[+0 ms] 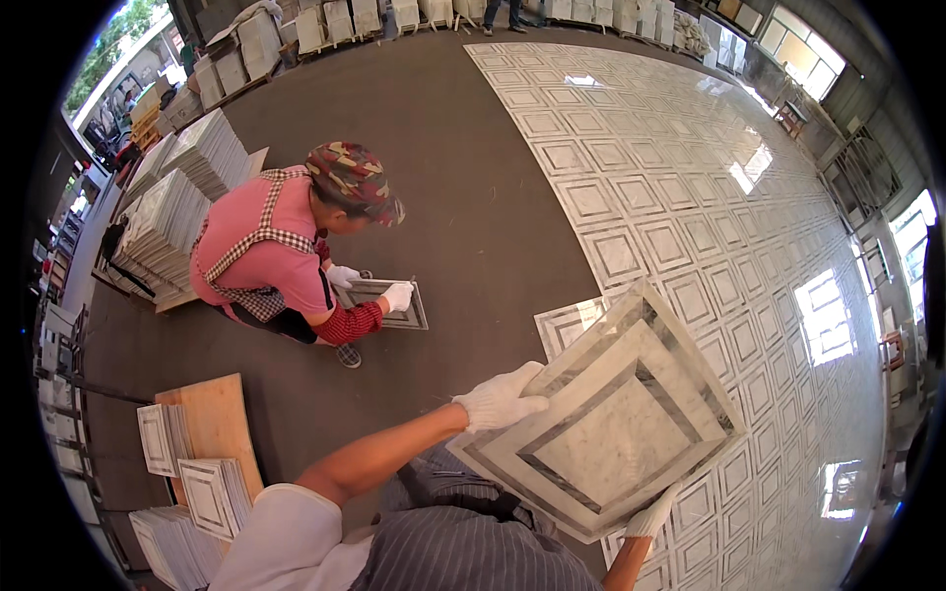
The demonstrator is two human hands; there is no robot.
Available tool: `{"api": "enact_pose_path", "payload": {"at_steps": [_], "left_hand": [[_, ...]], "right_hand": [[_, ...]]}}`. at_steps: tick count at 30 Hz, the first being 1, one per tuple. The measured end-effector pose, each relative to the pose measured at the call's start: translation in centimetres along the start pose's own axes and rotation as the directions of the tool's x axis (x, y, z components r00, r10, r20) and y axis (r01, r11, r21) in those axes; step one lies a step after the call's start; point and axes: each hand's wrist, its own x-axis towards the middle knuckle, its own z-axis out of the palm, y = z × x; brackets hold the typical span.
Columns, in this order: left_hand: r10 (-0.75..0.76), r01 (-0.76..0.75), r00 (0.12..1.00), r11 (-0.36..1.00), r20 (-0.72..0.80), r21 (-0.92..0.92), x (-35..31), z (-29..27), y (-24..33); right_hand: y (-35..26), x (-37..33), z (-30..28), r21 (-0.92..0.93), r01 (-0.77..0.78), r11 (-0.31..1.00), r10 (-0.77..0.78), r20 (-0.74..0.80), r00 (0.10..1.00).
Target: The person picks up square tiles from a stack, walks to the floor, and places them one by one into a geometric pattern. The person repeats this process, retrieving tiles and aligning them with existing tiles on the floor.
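A large square marble tile, white with a grey inlaid frame, is held tilted in front of me between my two gloved hands. My left hand grips its left edge, thumb on the face and the other fingers partly out of sight. At the lower right corner, my right hand holds the edge from below, its fingers mostly hidden behind the tile. Beneath and beyond it spreads a floor of matching laid tiles. One laid tile juts out at the near left edge of that field.
A co-worker in a pink shirt bends over another framed tile on the dark floor. Tile stacks stand behind that person. More tiles lean by a wooden board at lower left. Wrapped stacks line the back.
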Motion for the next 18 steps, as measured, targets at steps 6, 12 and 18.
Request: {"api": "enact_pose_path", "payload": {"at_steps": [6, 12, 18], "left_hand": [[0.074, -0.080, 0.992, 0.995, 0.101, 0.062, 10.5, -4.2, 0.1], [0.148, -0.144, 0.949, 0.989, 0.280, -0.036, 19.5, -9.9, 0.5], [0.112, -0.132, 0.931, 0.991, 0.348, 0.033, 26.9, -10.7, 1.0]], "right_hand": [[3.0, 3.6, 2.9, 0.096, 0.024, 0.995, -0.014, -0.104, 0.995], [3.4, 0.8, 11.7, 0.159, 0.071, 0.985, -0.015, -0.327, 0.945], [5.3, -0.1, 13.9, 0.424, -0.017, 0.906, 0.125, -0.229, 0.965]]}}
